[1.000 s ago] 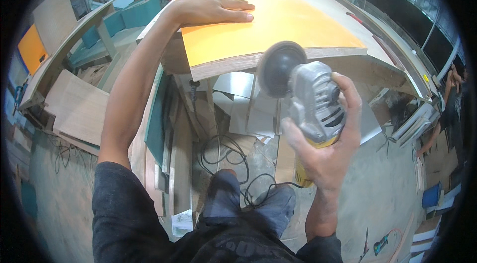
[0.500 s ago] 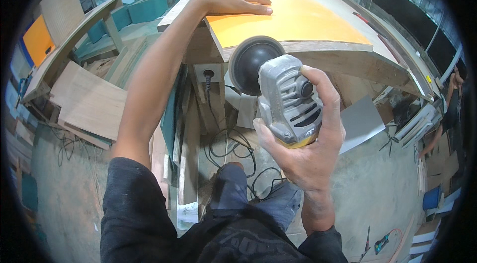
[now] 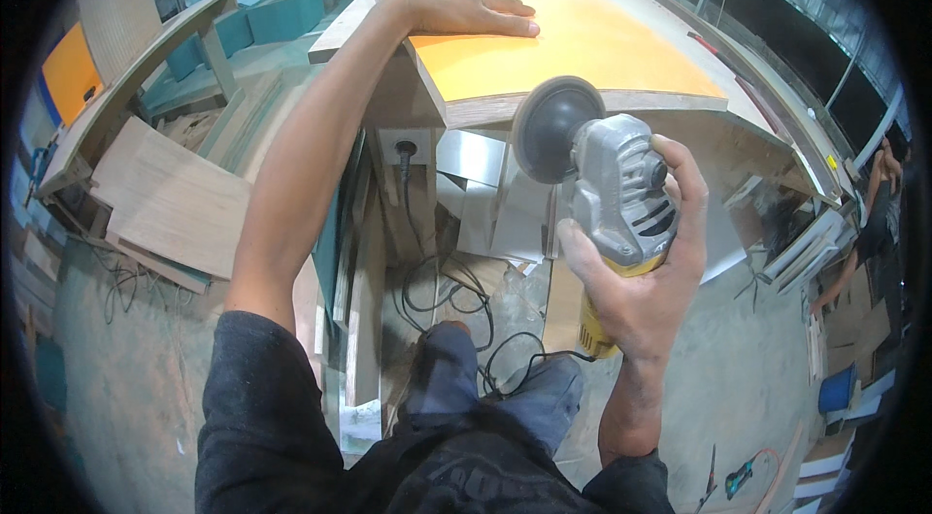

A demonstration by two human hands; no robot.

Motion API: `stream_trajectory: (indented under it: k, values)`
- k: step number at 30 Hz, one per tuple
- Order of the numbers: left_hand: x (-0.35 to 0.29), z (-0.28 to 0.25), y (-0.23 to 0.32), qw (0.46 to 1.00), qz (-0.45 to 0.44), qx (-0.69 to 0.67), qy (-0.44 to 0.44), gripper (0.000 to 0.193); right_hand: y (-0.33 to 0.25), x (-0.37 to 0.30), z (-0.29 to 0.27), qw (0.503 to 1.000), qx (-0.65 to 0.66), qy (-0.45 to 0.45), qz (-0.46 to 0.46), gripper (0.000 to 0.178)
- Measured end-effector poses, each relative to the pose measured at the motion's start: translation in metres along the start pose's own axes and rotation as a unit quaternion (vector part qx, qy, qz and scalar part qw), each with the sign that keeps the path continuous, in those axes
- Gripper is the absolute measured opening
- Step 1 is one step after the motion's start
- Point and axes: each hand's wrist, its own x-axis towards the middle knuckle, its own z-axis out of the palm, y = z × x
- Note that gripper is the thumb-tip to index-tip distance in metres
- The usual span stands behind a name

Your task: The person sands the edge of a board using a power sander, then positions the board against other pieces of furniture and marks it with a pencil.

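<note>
My left hand [image 3: 471, 11] lies flat with fingers stretched out on an orange sheet-faced board [image 3: 592, 48] at the top of the bench. In my right hand [image 3: 641, 291] is an angle grinder [image 3: 623, 189] with a grey metal head and a yellow body, its fingers wrapped round it. The grinder's round black disc [image 3: 557, 131] stands at the near edge of the board; whether it touches the edge I cannot tell. A black cord [image 3: 524, 349] runs from the tool's lower end down among the coils by my legs.
A socket with a plug [image 3: 403, 150] sits on the bench's underside. Curved plywood pieces [image 3: 170, 194] lean at the left by a curved wooden frame [image 3: 136, 77]. At the right are stacked strips [image 3: 811, 247], a blue bin [image 3: 837, 388] and another person's arm [image 3: 854, 266]. A teal tool [image 3: 740, 477] lies on the floor.
My right hand has carried the grinder to the right along the board's near edge. The left hand has stayed flat in nearly the same place.
</note>
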Motion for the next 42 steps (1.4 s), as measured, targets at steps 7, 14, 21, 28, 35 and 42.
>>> stream_trajectory:
  k: [7, 14, 21, 28, 35, 42]
  values:
    - [0.006, 0.002, 0.002, 1.000, 0.000, 0.006, 0.022, 0.092, 0.009, 0.003, -0.015, 0.998, 0.002, 0.042, 0.036, 0.079]
    - [-0.005, -0.006, 0.004, 0.999, -0.002, -0.046, -0.010, 0.098, -0.025, -0.015, 0.021, 0.998, 0.028, -0.034, -0.034, 0.081]
    - [-0.001, -0.001, 0.000, 0.999, -0.011, -0.035, -0.010, 0.098, -0.025, -0.014, 0.031, 0.997, -0.016, -0.026, -0.071, 0.079]
    - [-0.002, -0.003, 0.006, 1.000, -0.011, -0.005, -0.014, 0.098, -0.018, -0.007, 0.017, 1.000, -0.009, 0.000, -0.019, 0.078]
    - [-0.001, -0.007, 0.004, 1.000, 0.001, -0.019, -0.015, 0.097, -0.028, -0.011, 0.018, 0.998, 0.059, -0.011, 0.004, 0.076]
    - [-0.005, -0.005, 0.005, 1.000, -0.007, -0.018, -0.009, 0.098, -0.031, -0.014, 0.035, 0.997, 0.000, -0.030, -0.064, 0.077]
